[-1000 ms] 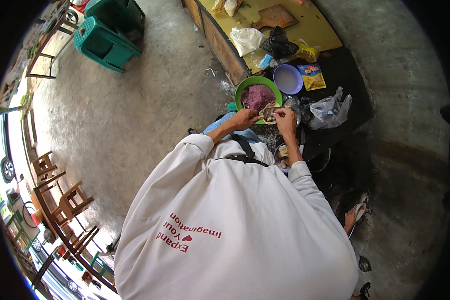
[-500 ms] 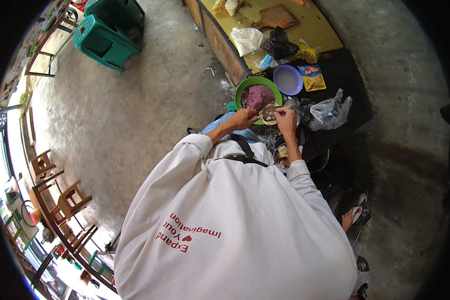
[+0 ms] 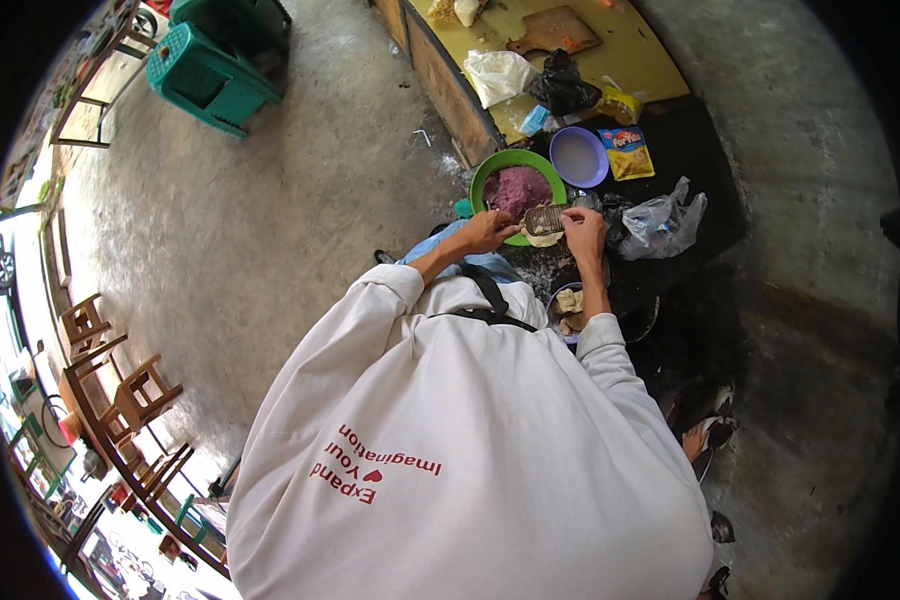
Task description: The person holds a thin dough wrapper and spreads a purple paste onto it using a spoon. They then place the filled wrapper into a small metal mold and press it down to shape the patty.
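Note:
A small dark brown rectangular tool [image 3: 544,219] with a ridged or slotted face is held over the near side of a green basin [image 3: 478,172]. My left hand [image 3: 487,231] is closed around its left end, while the fingers of my right hand [image 3: 582,228] pinch its right edge. Just below the tool shows a pale, dough-like piece [image 3: 543,240]; how it touches the tool is unclear. Purple mash [image 3: 519,189] fills much of the basin. Near my right forearm, a purple-rimmed bowl holds pale chunks [image 3: 569,302].
Beyond the basin are a purple bowl of cloudy liquid [image 3: 579,158], a yellow-and-blue packet [image 3: 626,154] and a clear plastic bag [image 3: 662,222]. White [image 3: 498,76] and black [image 3: 564,84] bags and a wooden board [image 3: 555,31] lie on the yellow tabletop. Green plastic stools [image 3: 210,80] stand far left.
The ridged tool has shifted slightly upward and its face is tilted more into view. My right hand has moved a little right and its fingers have changed position at the edge.

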A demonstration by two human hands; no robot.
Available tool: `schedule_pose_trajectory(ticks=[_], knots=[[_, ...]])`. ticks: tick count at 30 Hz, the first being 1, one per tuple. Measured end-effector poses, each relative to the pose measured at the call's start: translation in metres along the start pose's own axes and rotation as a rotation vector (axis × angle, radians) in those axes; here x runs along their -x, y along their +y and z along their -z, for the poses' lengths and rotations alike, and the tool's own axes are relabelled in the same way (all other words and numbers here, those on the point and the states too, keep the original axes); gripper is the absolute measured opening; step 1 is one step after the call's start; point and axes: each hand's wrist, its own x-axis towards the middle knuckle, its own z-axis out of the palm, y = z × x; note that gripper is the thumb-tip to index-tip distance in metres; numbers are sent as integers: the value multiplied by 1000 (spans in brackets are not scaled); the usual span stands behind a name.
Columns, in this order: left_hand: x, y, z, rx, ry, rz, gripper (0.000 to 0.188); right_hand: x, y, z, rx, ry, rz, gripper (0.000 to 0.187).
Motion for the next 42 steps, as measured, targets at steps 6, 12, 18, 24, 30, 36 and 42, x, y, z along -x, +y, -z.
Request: schedule_pose_trajectory(ticks=[6, 12, 18, 24, 30, 36, 42], knots=[[1, -8, 15, 18, 84, 114, 43, -6, 16, -2, -307, 13, -36, 19], [1, -7, 24, 71, 246, 175, 45, 4, 28, -19, -320, -52, -80, 17], [3, -5, 26, 75, 236, 185, 46, 6, 36, -28, -362, -62, -76, 21], [3, -5, 25, 85, 226, 187, 48, 4, 56, -41, -199, -63, -137, 21], [4, -6, 25, 95, 228, 189, 49, 4, 63, -45, -377, -146, -205, 18], [4, -8, 25, 83, 201, 187, 50, 4, 58, -42, -401, -85, -129, 17], [4, -13, 21, 85, 211, 166, 51, 3, 55, -41, -484, -77, -147, 17]])
